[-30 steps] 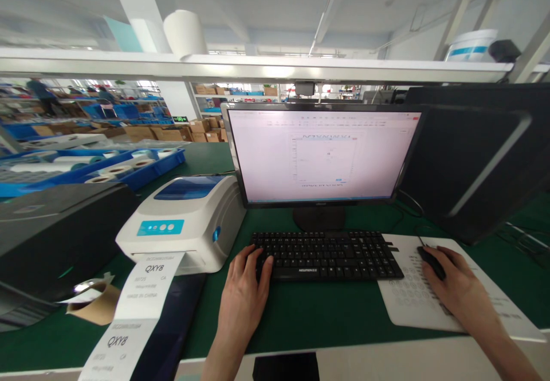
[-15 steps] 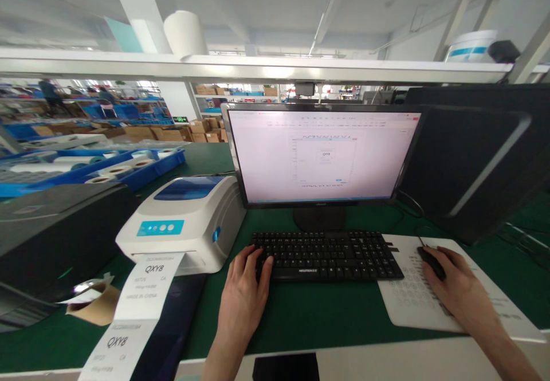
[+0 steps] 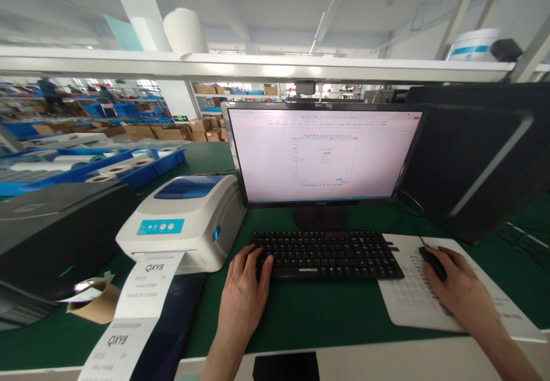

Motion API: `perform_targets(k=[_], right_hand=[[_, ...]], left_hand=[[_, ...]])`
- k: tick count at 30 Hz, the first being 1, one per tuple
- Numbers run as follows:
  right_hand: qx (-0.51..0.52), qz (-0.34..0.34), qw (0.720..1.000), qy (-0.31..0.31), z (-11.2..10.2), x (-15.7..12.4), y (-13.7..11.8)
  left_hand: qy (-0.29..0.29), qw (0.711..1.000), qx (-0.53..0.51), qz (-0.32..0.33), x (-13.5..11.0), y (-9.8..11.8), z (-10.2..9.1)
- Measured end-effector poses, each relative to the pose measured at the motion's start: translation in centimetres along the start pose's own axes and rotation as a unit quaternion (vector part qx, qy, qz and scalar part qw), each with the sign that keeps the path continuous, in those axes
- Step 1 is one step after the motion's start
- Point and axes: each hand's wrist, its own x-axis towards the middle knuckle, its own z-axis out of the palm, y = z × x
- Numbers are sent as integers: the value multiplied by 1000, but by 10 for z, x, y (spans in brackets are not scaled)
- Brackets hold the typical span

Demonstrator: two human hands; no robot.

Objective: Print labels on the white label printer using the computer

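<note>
My left hand (image 3: 246, 292) rests at the left end of the black keyboard (image 3: 327, 253), fingers loosely apart on the keys, holding nothing. My right hand (image 3: 459, 289) is curled over a black mouse (image 3: 432, 260), which sits on a white printed sheet (image 3: 412, 301) to the right of the keyboard. The monitor (image 3: 322, 154) behind the keyboard shows a pale window with a small label preview. A white label printer (image 3: 184, 220) stands to the left, with a strip of printed labels (image 3: 141, 295) hanging out of its slot toward the table's front edge.
A large black machine (image 3: 55, 238) fills the left side, with a brown cardboard piece (image 3: 97, 306) in front of it. A black computer case (image 3: 476, 157) stands at the right. Blue trays with rolls (image 3: 107, 166) lie at the back left. A white shelf (image 3: 258, 69) runs overhead.
A small label preview appeared in the window on the monitor. Both hands have stayed where they were.
</note>
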Motion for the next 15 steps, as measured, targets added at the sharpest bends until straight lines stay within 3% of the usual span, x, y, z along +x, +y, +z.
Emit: perform_targets(k=[15], right_hand=[[-8, 9, 1000, 10, 0, 0, -1]], left_hand=[[7, 1000, -4, -4, 0, 1, -1]])
